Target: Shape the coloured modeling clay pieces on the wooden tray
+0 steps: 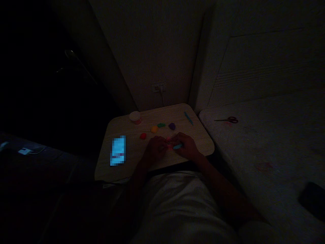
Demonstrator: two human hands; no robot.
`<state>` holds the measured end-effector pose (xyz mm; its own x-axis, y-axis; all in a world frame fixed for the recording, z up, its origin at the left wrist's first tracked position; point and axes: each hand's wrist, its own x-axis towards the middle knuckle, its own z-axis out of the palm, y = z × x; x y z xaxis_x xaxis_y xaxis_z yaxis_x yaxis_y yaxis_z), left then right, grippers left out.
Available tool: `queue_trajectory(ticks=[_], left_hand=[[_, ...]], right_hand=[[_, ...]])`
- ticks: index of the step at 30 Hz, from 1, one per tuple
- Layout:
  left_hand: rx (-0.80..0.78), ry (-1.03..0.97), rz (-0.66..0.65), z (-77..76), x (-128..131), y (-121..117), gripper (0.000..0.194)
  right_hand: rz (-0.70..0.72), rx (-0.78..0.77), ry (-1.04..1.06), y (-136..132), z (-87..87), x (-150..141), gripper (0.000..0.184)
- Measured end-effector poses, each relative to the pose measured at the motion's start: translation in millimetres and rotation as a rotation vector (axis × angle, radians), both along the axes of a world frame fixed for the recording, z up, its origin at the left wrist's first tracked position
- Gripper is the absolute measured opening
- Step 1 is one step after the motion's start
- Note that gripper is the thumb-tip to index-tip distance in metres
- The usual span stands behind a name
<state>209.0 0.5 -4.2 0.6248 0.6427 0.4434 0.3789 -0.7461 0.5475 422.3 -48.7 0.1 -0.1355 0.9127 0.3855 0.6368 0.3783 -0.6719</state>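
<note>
In dim light both my hands rest on a small wooden table (pixel 132 169). My left hand (pixel 155 148) has its fingers curled onto a pink lump of clay (pixel 169 146) between the hands. My right hand (pixel 187 146) is closed on a light blue tool (pixel 178 146) that touches the pink lump. Beyond the hands lie a red lump (pixel 143 136), a yellow lump (pixel 154 129), a green lump (pixel 161 125) and a purple lump (pixel 172 126).
A lit phone (pixel 118 150) lies at the table's left. A small round tub (pixel 135 117) and a blue stick tool (pixel 188 118) sit near the far edge. Scissors (pixel 230 119) lie on the bed to the right. A wall socket (pixel 158 87) is behind the table.
</note>
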Motion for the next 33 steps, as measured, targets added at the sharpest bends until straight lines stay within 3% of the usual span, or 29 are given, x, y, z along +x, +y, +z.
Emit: queue_trajectory(ticks=[4,8,11,16,20,33], left_hand=[[-0.019,0.029,0.044,-2.7,-2,0,0.008],[-0.024,0.037,0.137,-7.2,-3,0,0.019],[-0.013,0.056,0.102,-7.4,-2,1,0.017],[-0.022,0.085,0.076,-4.1,0,3,0.011],[-0.021,0.094,0.103,-2.5,0,2,0.016],[0.025,0.081,0.104,-4.9,1,3,0.015]], right_hand=[[-0.19,-0.083,-0.046,14,2.7,-5,0.024],[-0.156,-0.118,-0.135,20,2.0,-10,0.026],[-0.162,-0.111,-0.127,20,-0.5,-9,0.023],[-0.169,-0.122,0.117,15,-5.6,-2,0.023],[-0.068,-0.196,0.292,6,-4.3,0,0.017],[-0.079,-0.195,-0.043,2,11.9,-9,0.017]])
